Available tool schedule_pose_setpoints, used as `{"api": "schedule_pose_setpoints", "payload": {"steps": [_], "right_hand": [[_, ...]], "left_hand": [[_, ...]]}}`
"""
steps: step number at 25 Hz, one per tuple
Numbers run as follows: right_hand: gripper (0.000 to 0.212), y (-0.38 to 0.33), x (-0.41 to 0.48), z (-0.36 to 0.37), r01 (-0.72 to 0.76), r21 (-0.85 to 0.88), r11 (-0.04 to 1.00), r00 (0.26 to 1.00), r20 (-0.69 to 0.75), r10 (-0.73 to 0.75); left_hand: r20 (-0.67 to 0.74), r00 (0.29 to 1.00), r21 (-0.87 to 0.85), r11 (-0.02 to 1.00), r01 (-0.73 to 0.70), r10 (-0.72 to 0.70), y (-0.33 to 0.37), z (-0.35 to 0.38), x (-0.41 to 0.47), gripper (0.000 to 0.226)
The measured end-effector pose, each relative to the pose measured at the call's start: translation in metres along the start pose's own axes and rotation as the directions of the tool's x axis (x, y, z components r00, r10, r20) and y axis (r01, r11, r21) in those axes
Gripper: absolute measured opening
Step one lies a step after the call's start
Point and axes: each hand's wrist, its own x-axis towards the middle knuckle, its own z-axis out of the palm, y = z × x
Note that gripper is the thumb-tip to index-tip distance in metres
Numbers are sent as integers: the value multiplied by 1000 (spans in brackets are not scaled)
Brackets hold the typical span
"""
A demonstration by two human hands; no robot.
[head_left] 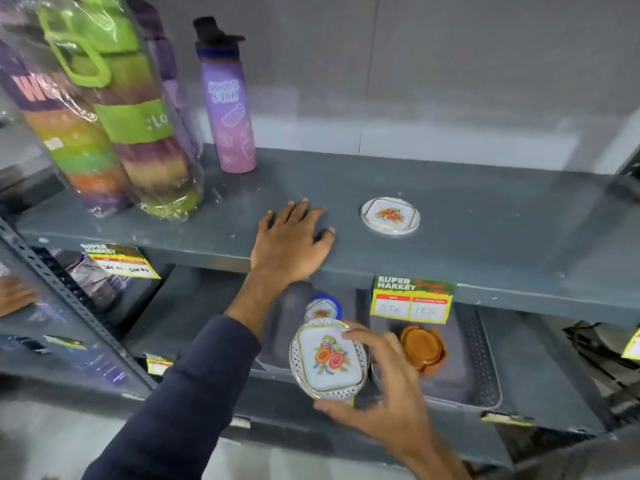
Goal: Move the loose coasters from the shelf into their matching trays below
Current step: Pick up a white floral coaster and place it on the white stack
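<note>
My right hand (384,393) grips a white coaster (327,360) with an orange flower print and a gold-edged lattice rim, held in front of the lower shelf. My left hand (291,237) lies flat and open on the grey upper shelf (485,220), holding nothing. A second white floral coaster (390,215) sits loose on that shelf, to the right of my left hand. Below, a dark tray (481,368) holds a brown round coaster set (423,348). A blue-rimmed floral coaster (322,308) rests further back on the lower shelf.
A purple-pink bottle (228,109) and wrapped multicoloured bottles (114,126) stand at the upper shelf's left. Yellow price tags (412,301) hang from the shelf's front edge. Another person's hand (15,294) shows at the far left. A perforated metal upright (69,292) runs diagonally.
</note>
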Motion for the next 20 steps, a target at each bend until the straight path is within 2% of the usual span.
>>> {"api": "schedule_pose_setpoints", "payload": {"steps": [2,4,8,13,18,20], "right_hand": [[74,45,-6,26,-166,-9,986,985,50,166],[70,88,-2,45,-295,-88,952,952,60,300],[74,144,32,76,-437,-291,851,876,77,476],[60,178,74,102,-442,-465,767,820,137,556],[66,209,80,127,-245,-663,708,866,179,467],[65,223,82,135,-205,-706,678,891,152,427]], "left_hand": [[-20,1000,22,1000,-6,7,-1,2,3,57],[-31,1000,22,1000,3,-2,-1,1,4,57],[-64,998,-3,1000,4,-4,0,2,2,55],[-145,989,-14,1000,13,-15,-2,5,3,54],[-172,985,-32,999,7,-13,-1,7,2,54],[-181,984,-32,999,-2,-4,-1,7,2,54]]}}
